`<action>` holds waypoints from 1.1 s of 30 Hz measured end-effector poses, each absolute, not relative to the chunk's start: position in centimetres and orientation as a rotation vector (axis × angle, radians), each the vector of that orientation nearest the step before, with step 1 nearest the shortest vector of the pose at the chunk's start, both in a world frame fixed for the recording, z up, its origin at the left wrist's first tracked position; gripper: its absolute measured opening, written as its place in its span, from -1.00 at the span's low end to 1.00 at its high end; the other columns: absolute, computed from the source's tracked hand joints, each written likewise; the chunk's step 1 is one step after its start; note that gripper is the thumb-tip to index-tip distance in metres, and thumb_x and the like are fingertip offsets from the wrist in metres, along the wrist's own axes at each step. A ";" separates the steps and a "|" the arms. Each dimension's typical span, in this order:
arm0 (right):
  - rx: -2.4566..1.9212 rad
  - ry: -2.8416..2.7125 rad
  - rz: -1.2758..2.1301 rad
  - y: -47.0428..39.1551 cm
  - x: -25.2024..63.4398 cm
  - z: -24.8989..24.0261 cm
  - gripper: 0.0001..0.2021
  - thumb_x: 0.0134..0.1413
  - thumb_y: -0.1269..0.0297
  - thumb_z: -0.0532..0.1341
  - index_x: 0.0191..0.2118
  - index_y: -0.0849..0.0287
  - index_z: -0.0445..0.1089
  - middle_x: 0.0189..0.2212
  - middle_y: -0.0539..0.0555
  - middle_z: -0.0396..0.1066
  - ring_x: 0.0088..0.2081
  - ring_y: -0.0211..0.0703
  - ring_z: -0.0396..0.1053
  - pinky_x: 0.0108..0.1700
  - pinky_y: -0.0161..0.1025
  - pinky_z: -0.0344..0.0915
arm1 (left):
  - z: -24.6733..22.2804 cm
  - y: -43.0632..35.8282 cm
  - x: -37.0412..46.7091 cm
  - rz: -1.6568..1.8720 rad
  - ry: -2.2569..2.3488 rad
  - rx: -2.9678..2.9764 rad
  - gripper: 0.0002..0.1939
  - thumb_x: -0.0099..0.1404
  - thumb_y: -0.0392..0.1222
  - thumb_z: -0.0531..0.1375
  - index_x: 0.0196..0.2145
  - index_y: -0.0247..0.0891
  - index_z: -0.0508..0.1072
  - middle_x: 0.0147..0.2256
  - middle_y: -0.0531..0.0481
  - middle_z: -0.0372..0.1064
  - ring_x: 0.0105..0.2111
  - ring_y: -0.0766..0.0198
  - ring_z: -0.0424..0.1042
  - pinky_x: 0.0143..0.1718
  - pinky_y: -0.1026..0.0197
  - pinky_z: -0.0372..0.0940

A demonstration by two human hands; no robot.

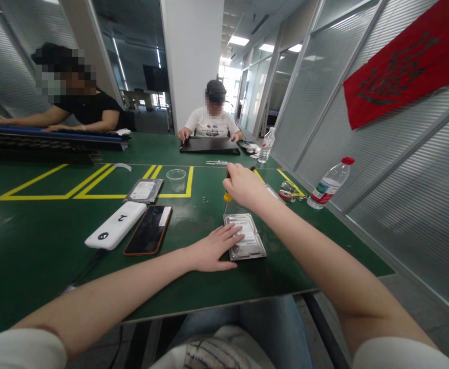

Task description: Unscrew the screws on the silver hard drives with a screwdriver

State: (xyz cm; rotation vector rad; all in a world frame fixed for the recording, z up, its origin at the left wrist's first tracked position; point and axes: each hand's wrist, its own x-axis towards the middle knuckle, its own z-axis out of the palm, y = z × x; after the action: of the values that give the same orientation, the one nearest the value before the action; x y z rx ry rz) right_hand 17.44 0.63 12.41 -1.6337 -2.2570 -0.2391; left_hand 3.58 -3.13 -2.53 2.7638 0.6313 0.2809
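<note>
A silver hard drive [252, 241] with a white label lies on the green table in front of me. Across its left side rests my left hand [217, 246], fingers spread and flat, the thumb on the table beside it. My right hand [243, 184] is closed around a screwdriver [228, 197] with a yellow and black handle. The screwdriver points down, its shaft reaching the drive's far left corner; the exact contact of the tip is too small to make out. Several tiny screws [204, 200] lie on the table left of the screwdriver.
Left of the drive are a phone [149, 230], a white power bank [115, 225] with a cable, another hard drive [144, 190] and a clear plastic cup [176, 180]. Water bottles [329, 184] stand at the right. Two people sit across the table, one handling a black panel [209, 145].
</note>
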 end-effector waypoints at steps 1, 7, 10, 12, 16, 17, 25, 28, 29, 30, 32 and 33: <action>-1.599 -2.249 -0.201 0.7 17.5 12.2 -0.78 0.12 0.36 -0.01 -0.17 0.25 0.31 -0.14 0.27 0.43 -0.16 0.03 0.39 -0.12 -0.13 0.25 | -2.5 -3.1 3.6 0.278 0.633 2.764 -0.18 0.29 0.07 0.22 0.35 -0.25 -0.02 0.37 -0.24 -0.24 0.36 -0.12 -0.25 0.31 -0.15 -0.16; -1.294 -2.003 0.261 2.5 17.9 10.4 -0.85 0.09 0.24 0.06 -0.47 0.12 0.14 -0.42 0.03 0.35 -0.29 -0.15 0.29 -0.16 -0.19 0.20 | -2.3 -3.2 3.5 0.264 0.637 2.762 -0.17 0.29 0.06 0.22 0.35 -0.28 -0.03 0.37 -0.25 -0.25 0.36 -0.11 -0.26 0.31 -0.15 -0.15; -1.171 -1.787 0.600 3.6 18.4 9.4 -0.95 0.04 0.29 0.06 -0.37 0.09 0.13 -0.51 -0.08 0.32 -0.41 -0.22 0.27 -0.24 -0.23 0.21 | -2.3 -3.2 3.5 0.267 0.636 2.764 -0.17 0.29 0.05 0.23 0.35 -0.28 -0.03 0.37 -0.25 -0.24 0.37 -0.10 -0.27 0.31 -0.14 -0.15; -1.083 -1.645 0.785 4.2 18.6 8.7 -0.86 -0.02 0.32 0.08 -0.28 0.06 0.10 -0.54 -0.14 0.32 -0.45 -0.24 0.27 -0.27 -0.24 0.23 | -2.2 -3.2 3.5 0.259 0.637 2.766 -0.17 0.29 0.05 0.23 0.35 -0.29 -0.03 0.37 -0.26 -0.24 0.37 -0.10 -0.28 0.31 -0.13 -0.15; -0.909 -1.392 0.889 5.1 18.6 7.2 -0.76 -0.07 0.18 0.20 -0.32 0.06 0.11 -0.42 -0.12 0.31 -0.39 -0.28 0.33 -0.23 -0.24 0.30 | -2.3 -3.2 3.5 0.249 0.638 2.764 -0.17 0.29 0.05 0.23 0.35 -0.30 -0.03 0.37 -0.26 -0.25 0.37 -0.11 -0.28 0.31 -0.15 -0.15; -0.892 -1.369 0.862 5.2 18.5 6.9 -0.75 -0.07 0.14 0.23 -0.33 0.07 0.14 -0.41 -0.11 0.30 -0.38 -0.28 0.33 -0.23 -0.25 0.30 | -2.3 -3.2 3.5 0.252 0.637 2.765 -0.17 0.29 0.05 0.23 0.35 -0.30 -0.03 0.37 -0.26 -0.25 0.37 -0.11 -0.28 0.31 -0.14 -0.15; -0.891 -1.381 0.829 4.5 17.3 4.9 -0.71 0.00 0.04 0.22 -0.22 0.09 0.23 -0.45 -0.10 0.28 -0.44 -0.30 0.31 -0.29 -0.27 0.28 | -2.5 -3.1 3.4 0.280 0.628 2.763 -0.18 0.30 0.07 0.21 0.36 -0.26 -0.04 0.37 -0.26 -0.23 0.36 -0.11 -0.27 0.30 -0.16 -0.14; -0.915 -1.375 0.769 4.0 17.1 4.3 -0.74 0.06 0.05 0.19 -0.25 0.08 0.19 -0.44 -0.11 0.26 -0.45 -0.33 0.28 -0.31 -0.30 0.25 | -2.6 -3.0 3.4 0.267 0.629 2.765 -0.17 0.29 0.08 0.21 0.36 -0.26 -0.04 0.37 -0.26 -0.24 0.36 -0.11 -0.27 0.30 -0.16 -0.15; -0.906 -1.372 0.743 3.8 17.1 4.2 -0.75 0.08 0.05 0.18 -0.24 0.07 0.19 -0.44 -0.10 0.25 -0.45 -0.32 0.27 -0.30 -0.30 0.25 | -2.6 -3.0 3.4 0.265 0.629 2.764 -0.16 0.29 0.08 0.21 0.36 -0.26 -0.04 0.37 -0.26 -0.25 0.36 -0.11 -0.27 0.30 -0.16 -0.15; -0.894 -1.373 0.720 3.6 17.2 4.2 -0.75 0.10 0.04 0.16 -0.22 0.07 0.19 -0.43 -0.10 0.25 -0.44 -0.32 0.27 -0.30 -0.30 0.25 | -2.6 -3.0 3.4 0.266 0.631 2.761 -0.16 0.29 0.09 0.21 0.36 -0.27 -0.04 0.37 -0.26 -0.25 0.36 -0.11 -0.28 0.30 -0.16 -0.16; -0.862 -1.371 0.675 3.3 17.3 4.3 -0.75 0.12 0.05 0.15 -0.20 0.07 0.18 -0.42 -0.08 0.24 -0.43 -0.31 0.27 -0.29 -0.29 0.25 | -2.6 -2.9 3.4 0.272 0.632 2.755 -0.16 0.29 0.09 0.21 0.36 -0.25 -0.04 0.38 -0.25 -0.26 0.36 -0.12 -0.27 0.30 -0.16 -0.16; -0.844 -1.365 0.654 3.1 17.4 4.4 -0.76 0.12 0.05 0.15 -0.19 0.07 0.18 -0.42 -0.08 0.24 -0.42 -0.31 0.27 -0.29 -0.29 0.25 | -2.6 -2.9 3.4 0.274 0.632 2.753 -0.17 0.29 0.09 0.21 0.36 -0.24 -0.05 0.38 -0.25 -0.26 0.36 -0.12 -0.27 0.30 -0.16 -0.16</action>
State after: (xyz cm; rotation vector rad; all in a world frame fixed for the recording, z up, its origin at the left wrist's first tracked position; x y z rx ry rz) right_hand 17.44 3.10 4.42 -0.8445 -1.3650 0.6544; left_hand 3.39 -2.92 -2.62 2.7530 0.6325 0.2740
